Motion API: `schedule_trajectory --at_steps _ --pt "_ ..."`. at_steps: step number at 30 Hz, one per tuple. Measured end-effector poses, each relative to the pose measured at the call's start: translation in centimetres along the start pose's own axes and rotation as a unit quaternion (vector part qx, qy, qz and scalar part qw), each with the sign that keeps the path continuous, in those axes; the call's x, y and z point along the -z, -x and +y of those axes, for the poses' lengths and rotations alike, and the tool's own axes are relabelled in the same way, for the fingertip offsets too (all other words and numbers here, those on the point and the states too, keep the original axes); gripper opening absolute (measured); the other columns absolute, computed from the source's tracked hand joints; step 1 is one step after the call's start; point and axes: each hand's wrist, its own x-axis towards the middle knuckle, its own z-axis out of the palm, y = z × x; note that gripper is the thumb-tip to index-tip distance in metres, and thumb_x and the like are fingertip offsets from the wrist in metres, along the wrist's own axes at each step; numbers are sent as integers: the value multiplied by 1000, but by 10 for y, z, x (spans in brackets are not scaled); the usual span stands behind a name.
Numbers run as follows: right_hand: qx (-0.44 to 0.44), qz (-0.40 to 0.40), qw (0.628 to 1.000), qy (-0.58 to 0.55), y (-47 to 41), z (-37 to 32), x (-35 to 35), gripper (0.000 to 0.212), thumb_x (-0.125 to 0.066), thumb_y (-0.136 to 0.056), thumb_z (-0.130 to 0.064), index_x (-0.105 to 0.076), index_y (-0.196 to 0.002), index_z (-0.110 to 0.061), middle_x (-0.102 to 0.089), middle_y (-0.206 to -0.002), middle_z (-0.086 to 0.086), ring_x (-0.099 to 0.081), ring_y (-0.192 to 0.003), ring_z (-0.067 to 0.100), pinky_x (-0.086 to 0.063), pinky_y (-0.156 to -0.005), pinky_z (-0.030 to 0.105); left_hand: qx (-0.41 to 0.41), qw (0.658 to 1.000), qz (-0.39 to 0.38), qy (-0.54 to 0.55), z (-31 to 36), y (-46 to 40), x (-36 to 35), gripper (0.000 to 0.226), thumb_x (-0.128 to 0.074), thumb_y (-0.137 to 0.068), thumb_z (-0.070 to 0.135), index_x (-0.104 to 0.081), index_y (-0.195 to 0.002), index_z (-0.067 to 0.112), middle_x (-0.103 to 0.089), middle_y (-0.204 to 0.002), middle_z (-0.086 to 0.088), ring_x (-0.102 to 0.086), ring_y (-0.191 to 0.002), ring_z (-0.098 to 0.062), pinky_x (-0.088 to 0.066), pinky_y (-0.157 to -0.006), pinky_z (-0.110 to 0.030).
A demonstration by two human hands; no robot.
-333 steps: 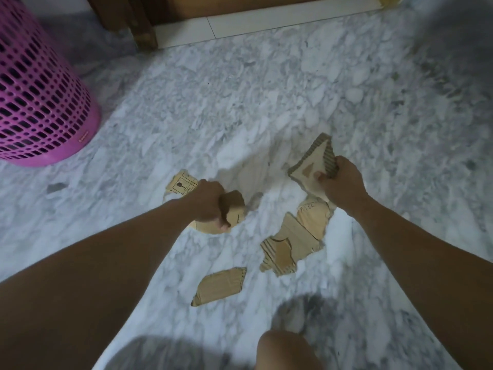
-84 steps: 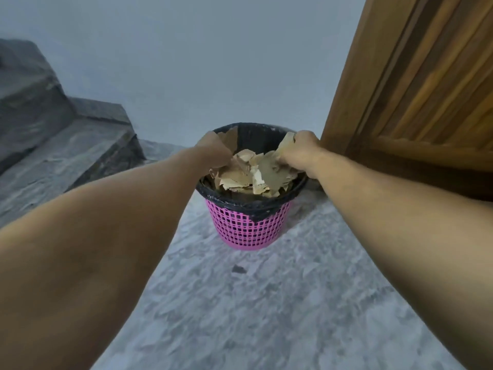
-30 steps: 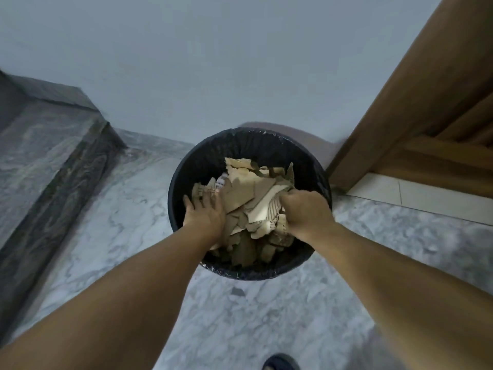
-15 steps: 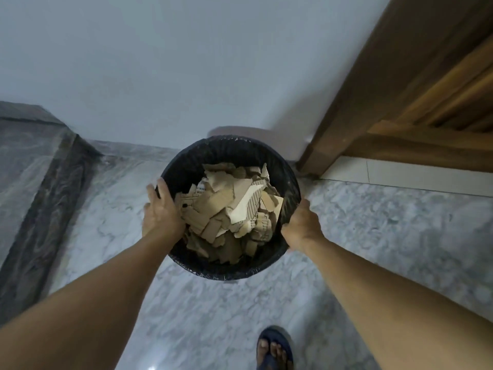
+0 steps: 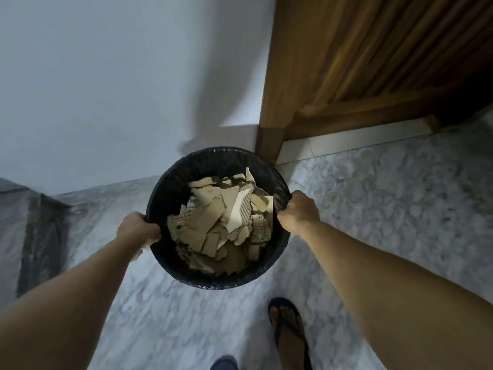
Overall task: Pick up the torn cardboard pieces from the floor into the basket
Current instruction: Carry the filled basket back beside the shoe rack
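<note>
The left hand (image 5: pixel 137 229) and right hand (image 5: pixel 300 209) curl tight around opposite rims of the round, glossy black-lined basket (image 5: pixel 170 193), heaped with jagged corrugated cardboard pieces (image 5: pixel 218 225) above veined marble floor (image 5: pixel 386 196).

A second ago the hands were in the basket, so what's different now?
Both hands came out of the cardboard pieces and moved apart to the rim. The left hand and right hand now hold opposite sides of the basket. The cardboard stayed piled inside.
</note>
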Motion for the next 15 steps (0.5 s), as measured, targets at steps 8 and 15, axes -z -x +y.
schedule_trajectory --at_steps 8,15 --pt "-29 62 997 -27 77 27 66 43 -64 -86 -13 -48 -125 -7 -61 -116 15 -61 -103 33 -44 -71 30 -73 994 -80 0 33 75 27 20 -63 -76 -11 -53 -84 5 -61 -88 -19 -62 -75 -32 -57 -54 -37" --pt "-65 60 996 -24 125 69 110 54 -64 -87 -15 -40 -133 -6 -57 -124 17 -59 -108 35 -53 -84 38 -112 987 -117 -4 57 139 21 27 -64 -80 -9 -50 -98 6 -56 -93 -17 -58 -80 -30 -52 -52 -34"
